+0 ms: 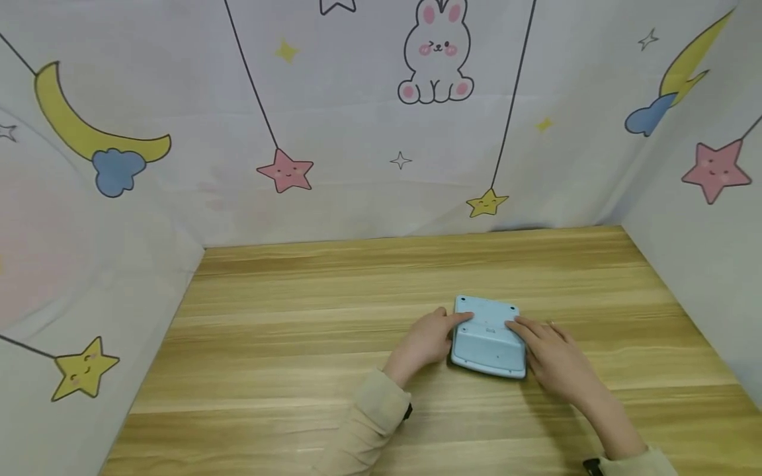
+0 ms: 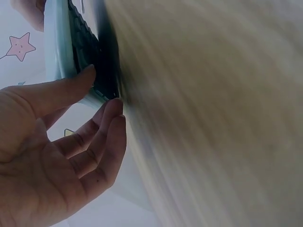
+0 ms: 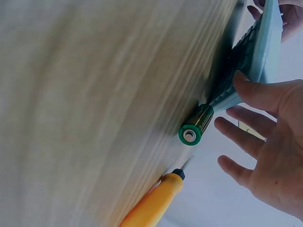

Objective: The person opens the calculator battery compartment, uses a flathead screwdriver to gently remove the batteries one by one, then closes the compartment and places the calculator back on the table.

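Observation:
A light blue calculator [image 1: 489, 347] is held face down just over the wooden table, its back and corner screws turned up. My left hand [image 1: 424, 340] grips its left edge, index finger on the back. In the left wrist view the thumb [image 2: 71, 90] lies against the dark key side. On the right edge, my right hand [image 1: 556, 360] holds the calculator with fingertips on the back. The right wrist view shows that thumb [image 3: 258, 92] on the key side. Most of the keys are hidden from the head view.
In the right wrist view, a green battery [image 3: 196, 125] lies on the table near the calculator's corner. Closer to that camera is a screwdriver with an orange-yellow handle [image 3: 154, 201]. White printed cloth [image 1: 357, 119] walls the table [image 1: 286, 330] at the back and sides.

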`<state>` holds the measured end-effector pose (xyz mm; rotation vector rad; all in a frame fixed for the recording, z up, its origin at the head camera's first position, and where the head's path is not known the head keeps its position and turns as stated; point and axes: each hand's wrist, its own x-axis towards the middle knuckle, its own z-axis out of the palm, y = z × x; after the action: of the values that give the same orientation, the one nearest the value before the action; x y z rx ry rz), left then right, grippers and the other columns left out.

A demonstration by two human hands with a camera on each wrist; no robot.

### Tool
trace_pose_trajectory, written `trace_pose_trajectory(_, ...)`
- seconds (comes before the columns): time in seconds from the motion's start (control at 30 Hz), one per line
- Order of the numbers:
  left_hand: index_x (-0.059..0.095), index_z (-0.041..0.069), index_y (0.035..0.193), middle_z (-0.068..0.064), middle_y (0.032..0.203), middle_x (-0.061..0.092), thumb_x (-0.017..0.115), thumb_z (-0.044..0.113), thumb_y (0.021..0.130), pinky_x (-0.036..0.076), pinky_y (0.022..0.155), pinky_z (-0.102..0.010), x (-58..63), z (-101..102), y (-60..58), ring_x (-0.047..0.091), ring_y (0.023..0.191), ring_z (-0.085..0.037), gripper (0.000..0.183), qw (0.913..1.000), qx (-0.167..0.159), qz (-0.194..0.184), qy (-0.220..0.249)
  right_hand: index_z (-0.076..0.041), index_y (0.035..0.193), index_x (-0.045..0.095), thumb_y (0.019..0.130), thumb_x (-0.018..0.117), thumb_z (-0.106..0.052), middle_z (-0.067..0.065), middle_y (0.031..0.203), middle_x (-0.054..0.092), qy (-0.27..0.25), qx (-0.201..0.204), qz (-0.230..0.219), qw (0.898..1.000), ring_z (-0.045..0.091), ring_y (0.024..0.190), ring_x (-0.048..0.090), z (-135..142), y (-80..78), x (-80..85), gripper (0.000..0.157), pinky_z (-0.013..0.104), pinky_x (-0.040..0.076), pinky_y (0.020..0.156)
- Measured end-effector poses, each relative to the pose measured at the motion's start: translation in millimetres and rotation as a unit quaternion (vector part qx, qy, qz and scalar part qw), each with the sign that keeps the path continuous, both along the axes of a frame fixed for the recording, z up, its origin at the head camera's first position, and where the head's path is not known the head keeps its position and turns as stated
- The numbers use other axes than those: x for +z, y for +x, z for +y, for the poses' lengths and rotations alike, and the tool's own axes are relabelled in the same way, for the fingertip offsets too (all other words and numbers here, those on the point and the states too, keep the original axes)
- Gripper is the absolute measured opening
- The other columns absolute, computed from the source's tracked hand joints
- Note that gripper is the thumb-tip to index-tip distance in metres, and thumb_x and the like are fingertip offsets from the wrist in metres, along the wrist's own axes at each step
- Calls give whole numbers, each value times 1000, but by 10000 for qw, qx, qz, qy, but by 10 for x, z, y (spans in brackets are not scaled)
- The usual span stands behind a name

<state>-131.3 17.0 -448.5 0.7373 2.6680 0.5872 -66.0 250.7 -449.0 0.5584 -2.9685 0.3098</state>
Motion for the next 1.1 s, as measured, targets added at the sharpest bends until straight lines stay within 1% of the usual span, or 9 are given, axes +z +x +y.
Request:
trace_pose_trajectory(0.13,50,29,140,-4,93,51,59,6,91,32,53,-19,26,-45,8,39,63,-11,55,9997,-4,113,198,-8,135,53,89,60,-4,17,135,57,-169,-58,-73,9998,36,123,54,1,3,3,46,63,34,102)
trace_pose_trajectory(0.3,56,24,135,-1,90,51,61,6,90,35,56,-17,48,-108,12,41,66,-9,49,9982,-62,284,519,-5,133,53,86,63,-2,19,132,58,-461,-65,-94,9989,38,123,53,7,14,21,47,64,34,100)
trace_pose_trajectory(0.4,58,22,132,-3,92,53,63,5,89,38,60,-16,72,-136,12,47,71,-9,47,9969,-100,339,696,-4,130,54,84,65,0,18,128,60,-631,-9,10,9980,38,121,54,16,26,17,47,62,36,98)
trace_pose_trajectory(0.53,60,21,130,-4,96,55,64,3,88,41,64,-15,90,-165,13,55,79,-11,46,9955,-65,369,874,-3,128,55,83,65,1,17,125,61,-752,66,155,9970,38,118,55,23,32,14,46,61,37,95)
trace_pose_trajectory(0.67,61,20,129,-4,98,56,63,2,88,41,64,-14,95,-185,20,55,79,-10,45,9939,-53,515,975,-3,128,56,82,66,2,17,125,62,-772,102,223,9967,38,117,56,22,40,21,48,61,38,94)
trace_pose_trajectory(0.77,62,19,128,-3,104,58,63,4,89,42,66,-14,104,-197,34,55,81,-11,42,9923,-82,658,1042,-3,129,55,82,67,1,17,125,62,-760,113,250,9967,37,117,56,21,49,32,48,61,38,95)
trace_pose_trajectory(0.93,61,17,129,-3,117,60,62,5,91,46,75,-18,115,-211,60,60,91,-16,40,9908,-103,740,1133,-5,130,55,85,64,0,16,125,62,-811,119,302,9962,36,117,56,14,67,53,46,61,37,96)
trace_pose_trajectory(1.03,61,16,129,-3,122,61,60,5,91,50,85,-24,106,-219,67,62,103,-17,40,9905,-119,728,1163,-6,130,55,85,64,1,16,124,63,-863,126,357,9955,36,116,56,5,79,57,46,59,37,96)
trace_pose_trajectory(1.1,60,15,130,-3,127,61,60,4,91,50,92,-28,99,-227,67,61,112,-18,40,9899,-123,692,1228,-6,129,55,86,63,2,15,124,63,-898,130,404,9951,35,116,56,-5,83,62,45,59,38,95)
